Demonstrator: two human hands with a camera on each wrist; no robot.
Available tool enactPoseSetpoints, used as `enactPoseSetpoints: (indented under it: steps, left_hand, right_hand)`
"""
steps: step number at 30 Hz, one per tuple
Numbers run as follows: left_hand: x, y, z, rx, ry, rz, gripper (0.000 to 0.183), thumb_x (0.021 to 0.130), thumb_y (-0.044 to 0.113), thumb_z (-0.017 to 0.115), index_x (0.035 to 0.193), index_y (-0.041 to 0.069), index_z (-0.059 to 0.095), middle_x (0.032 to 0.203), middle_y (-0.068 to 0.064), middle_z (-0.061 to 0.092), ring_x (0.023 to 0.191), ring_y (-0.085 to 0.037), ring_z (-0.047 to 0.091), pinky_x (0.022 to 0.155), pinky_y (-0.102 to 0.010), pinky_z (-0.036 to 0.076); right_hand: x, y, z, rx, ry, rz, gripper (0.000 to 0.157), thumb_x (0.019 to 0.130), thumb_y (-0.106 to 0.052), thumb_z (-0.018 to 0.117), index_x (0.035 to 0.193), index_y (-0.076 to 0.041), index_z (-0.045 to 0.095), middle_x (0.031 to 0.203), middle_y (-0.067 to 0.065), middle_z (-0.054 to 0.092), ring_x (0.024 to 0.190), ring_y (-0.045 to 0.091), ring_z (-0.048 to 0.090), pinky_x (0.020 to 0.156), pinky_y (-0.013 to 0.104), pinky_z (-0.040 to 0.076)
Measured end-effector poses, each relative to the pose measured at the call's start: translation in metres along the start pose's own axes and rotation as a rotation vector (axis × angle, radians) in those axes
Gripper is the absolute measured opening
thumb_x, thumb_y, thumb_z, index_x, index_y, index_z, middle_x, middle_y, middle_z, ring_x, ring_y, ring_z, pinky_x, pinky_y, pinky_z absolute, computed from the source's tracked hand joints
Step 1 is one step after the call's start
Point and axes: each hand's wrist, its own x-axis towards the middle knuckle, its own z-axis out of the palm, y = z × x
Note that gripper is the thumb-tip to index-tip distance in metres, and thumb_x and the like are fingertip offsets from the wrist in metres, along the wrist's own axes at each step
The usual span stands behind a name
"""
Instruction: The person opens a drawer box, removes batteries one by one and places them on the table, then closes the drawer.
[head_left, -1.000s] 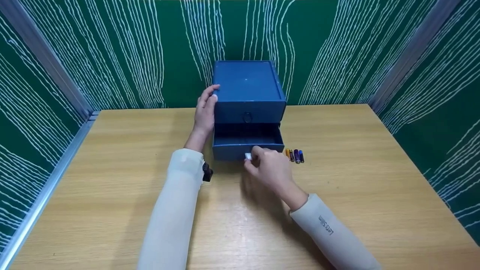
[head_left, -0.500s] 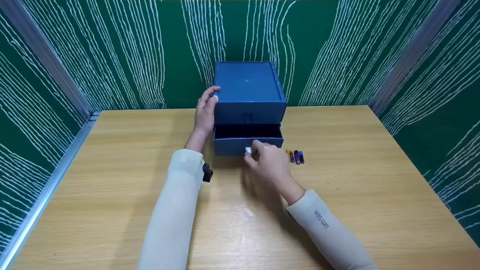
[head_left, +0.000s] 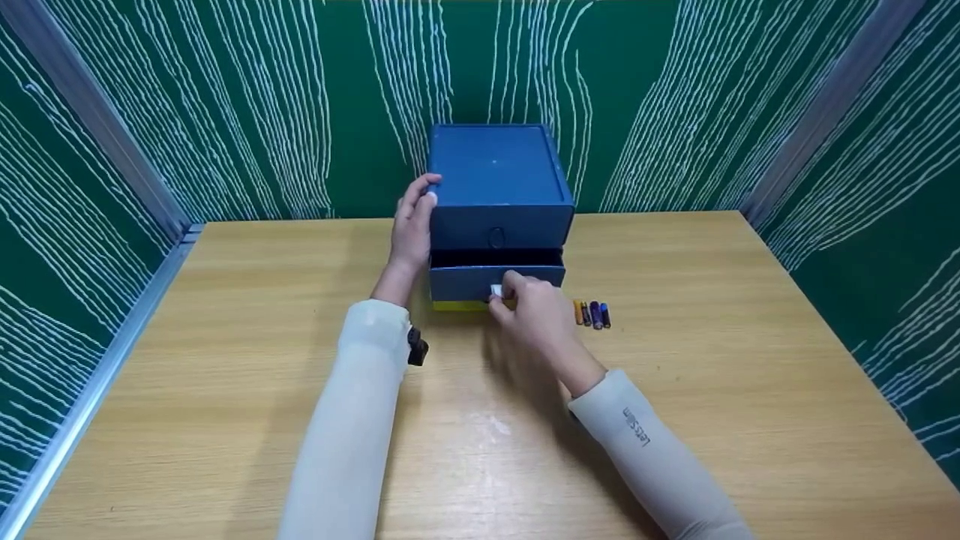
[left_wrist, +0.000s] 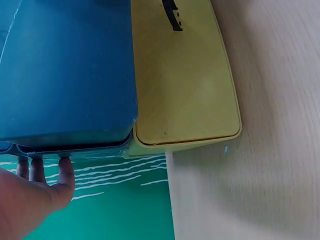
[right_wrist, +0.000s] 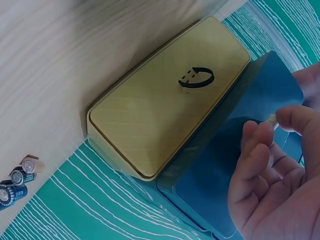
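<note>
A small drawer unit has a blue top (head_left: 491, 165), a partly pulled-out blue middle drawer (head_left: 461, 283) and a yellow bottom drawer (head_left: 456, 306). My left hand (head_left: 411, 229) rests against the unit's left side, its fingertips at the top edge; in the left wrist view, its fingers (left_wrist: 66, 172) reach along the blue side. With thumb and bent fingers, my right hand (head_left: 541, 315) pinches a small white tab (head_left: 496, 290) at the front of the middle drawer. In the right wrist view, that pale tab (right_wrist: 271, 120) shows between thumb and fingertip.
Several batteries (head_left: 596, 315) lie in a row on the wooden table (head_left: 262, 375), right of the unit. A dark loop handle (right_wrist: 200, 77) sits on the yellow drawer's front. A green wall (head_left: 360, 172) with white wavy lines stands behind the unit.
The middle drawer has slid back into the unit, with my right hand moving along with it; the yellow drawer below now shows. My left hand has stayed at the unit's side.
</note>
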Motion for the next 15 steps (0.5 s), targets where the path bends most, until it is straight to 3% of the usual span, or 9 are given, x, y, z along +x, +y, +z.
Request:
enactPoseSetpoints:
  steps: [5,15]
  left_hand:
    - [-0.002,0.000,0.002,0.008,-0.004,-0.020,0.034,0.092,0.022,0.031,0.123,0.018,0.046,0.135,0.000,0.034,0.118,-0.015,0.029,0.100,-0.040,0.024]
    - [0.000,-0.001,0.001,0.004,0.013,-0.009,0.034,0.091,0.022,0.032,0.121,0.018,0.047,0.134,0.001,0.036,0.118,-0.015,0.030,0.099,-0.037,0.026]
  right_hand:
    - [0.003,0.001,0.000,0.014,-0.044,0.044,0.015,0.080,-0.040,0.054,0.080,-0.024,0.052,0.069,-0.005,0.054,0.060,0.013,0.049,0.050,0.024,0.039]
    - [0.014,0.003,0.003,-0.024,-0.019,0.020,0.013,0.080,-0.036,0.052,0.078,-0.024,0.052,0.066,-0.006,0.051,0.055,0.013,0.048,0.046,0.025,0.037]
